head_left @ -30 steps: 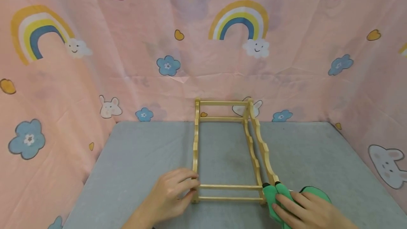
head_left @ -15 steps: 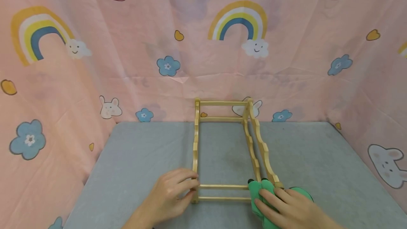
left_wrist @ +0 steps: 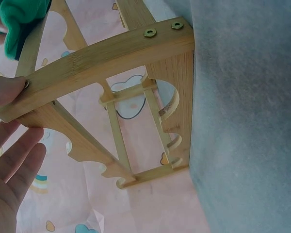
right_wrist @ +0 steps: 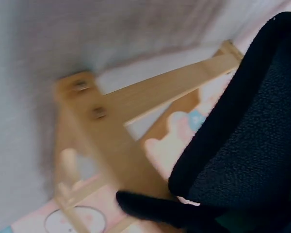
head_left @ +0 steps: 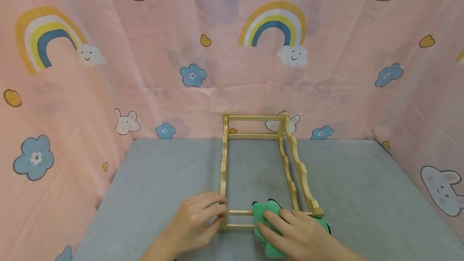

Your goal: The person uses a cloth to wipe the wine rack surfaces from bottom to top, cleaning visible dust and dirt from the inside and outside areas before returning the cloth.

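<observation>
A light wooden rack [head_left: 303, 172] with scalloped side pieces and thin cross rails lies lengthwise on the table. My left hand [head_left: 197, 218] grips its near left corner; in the left wrist view the thumb rests on the end piece [left_wrist: 111, 51] and the fingers [left_wrist: 19, 160] lie beneath. My right hand [head_left: 295, 230] holds a folded green cloth [head_left: 259, 212] with black edging over the near cross rails, covering their right part. The right wrist view shows the cloth's dark fuzzy side [right_wrist: 242, 150] against the rack, with two metal screws [right_wrist: 99, 112] at the end.
Grey fabric covers the table [head_left: 163, 172]. A pink printed curtain [head_left: 232, 75] hangs behind and along both sides, close to the rack's far end.
My right hand has slid left with the green cloth along the near rails, from the rack's right corner toward the middle. The left hand and the rack have stayed in place.
</observation>
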### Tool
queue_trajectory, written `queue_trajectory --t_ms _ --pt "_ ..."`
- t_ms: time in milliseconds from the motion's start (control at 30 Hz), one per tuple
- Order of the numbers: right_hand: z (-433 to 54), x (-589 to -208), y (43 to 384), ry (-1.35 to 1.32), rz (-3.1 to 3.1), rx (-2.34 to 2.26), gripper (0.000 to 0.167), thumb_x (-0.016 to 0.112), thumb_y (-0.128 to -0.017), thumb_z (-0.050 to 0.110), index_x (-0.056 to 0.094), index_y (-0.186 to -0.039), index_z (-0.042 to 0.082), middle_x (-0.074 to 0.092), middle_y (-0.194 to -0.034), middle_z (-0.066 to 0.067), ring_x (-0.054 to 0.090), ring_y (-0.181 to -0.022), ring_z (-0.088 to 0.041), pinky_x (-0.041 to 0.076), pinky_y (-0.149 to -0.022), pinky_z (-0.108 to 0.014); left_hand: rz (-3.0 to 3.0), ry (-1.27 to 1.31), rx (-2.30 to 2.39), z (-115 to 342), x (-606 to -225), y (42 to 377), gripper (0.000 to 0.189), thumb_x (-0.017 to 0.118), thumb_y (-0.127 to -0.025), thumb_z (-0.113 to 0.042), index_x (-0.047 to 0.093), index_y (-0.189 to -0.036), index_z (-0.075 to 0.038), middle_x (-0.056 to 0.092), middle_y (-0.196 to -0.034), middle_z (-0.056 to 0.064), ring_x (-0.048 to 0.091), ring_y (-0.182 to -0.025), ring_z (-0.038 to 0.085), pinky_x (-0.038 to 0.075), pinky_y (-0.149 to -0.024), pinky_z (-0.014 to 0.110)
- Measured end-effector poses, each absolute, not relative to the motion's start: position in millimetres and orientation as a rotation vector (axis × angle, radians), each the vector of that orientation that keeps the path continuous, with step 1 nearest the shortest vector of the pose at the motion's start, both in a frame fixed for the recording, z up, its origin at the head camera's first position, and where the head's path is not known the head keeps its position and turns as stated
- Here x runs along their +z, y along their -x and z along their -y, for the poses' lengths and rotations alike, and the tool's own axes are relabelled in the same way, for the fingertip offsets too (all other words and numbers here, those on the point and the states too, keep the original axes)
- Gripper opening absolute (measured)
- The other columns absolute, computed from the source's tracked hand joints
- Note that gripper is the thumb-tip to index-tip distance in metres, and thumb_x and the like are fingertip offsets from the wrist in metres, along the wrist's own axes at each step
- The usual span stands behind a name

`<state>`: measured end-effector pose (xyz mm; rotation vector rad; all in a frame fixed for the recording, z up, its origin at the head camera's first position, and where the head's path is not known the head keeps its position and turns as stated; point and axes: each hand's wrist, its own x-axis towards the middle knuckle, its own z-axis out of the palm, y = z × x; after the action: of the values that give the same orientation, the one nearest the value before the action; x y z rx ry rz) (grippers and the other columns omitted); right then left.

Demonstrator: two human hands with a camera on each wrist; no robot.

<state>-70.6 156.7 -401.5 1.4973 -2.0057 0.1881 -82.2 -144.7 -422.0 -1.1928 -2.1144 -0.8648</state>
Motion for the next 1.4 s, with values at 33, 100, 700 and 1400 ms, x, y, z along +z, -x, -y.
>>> queue_trajectory --t_ms 33,100,700,1400 --pt "-152.1 -401.2 71.3 -1.497 1.998 0.190 0.050 0.030 -0.115 0.045 0.071 -0.114 0.016 0.062 -0.106 -0.001 0.034 -0.065 -0.009 0.030 -0.052 -0.014 2.116 1.193 -0.865 144.8 -421.9 82.3 0.037 0.086 -0.070 0.008 0.073 -0.097 -0.014 0.073 -0.106 0.000 0.071 -0.094 0.014 0.060 -0.084 0.027" --pt "-143.0 -401.2 72.9 -1.496 1.974 0.192 0.044 0.033 -0.116 0.037 0.071 -0.112 0.016 0.061 -0.104 -0.001 0.030 -0.065 -0.009 0.028 -0.052 -0.014 2.118 1.192 -0.865 145.0 -421.8 82.3 0.037 0.086 -0.070 0.008 0.074 -0.097 -0.014 0.073 -0.106 0.000 0.071 -0.094 0.014 0.060 -0.084 0.027" --pt "-115.1 -404.6 74.8 -1.503 1.999 0.144 0.039 0.036 -0.114 0.037 0.070 -0.112 0.019 0.058 -0.100 0.003 0.032 -0.063 -0.008 0.019 -0.051 -0.014 2.117 1.193 -0.872 145.0 -422.0 82.3 0.036 0.084 -0.070 0.009 0.077 -0.099 -0.012 0.073 -0.108 0.000 0.071 -0.095 0.014 0.060 -0.085 0.027" --pt "-184.9 -392.2 63.5 -1.453 2.163 0.070 0.050 0.030 -0.114 0.048 0.068 -0.109 0.017 0.057 -0.102 0.000 0.032 -0.068 -0.009 0.024 -0.052 -0.014 2.078 1.214 -0.841 143.3 -422.6 83.3 0.038 0.081 -0.067 0.009 0.071 -0.095 -0.013 0.072 -0.105 0.001 0.070 -0.093 0.014 0.060 -0.083 0.028"
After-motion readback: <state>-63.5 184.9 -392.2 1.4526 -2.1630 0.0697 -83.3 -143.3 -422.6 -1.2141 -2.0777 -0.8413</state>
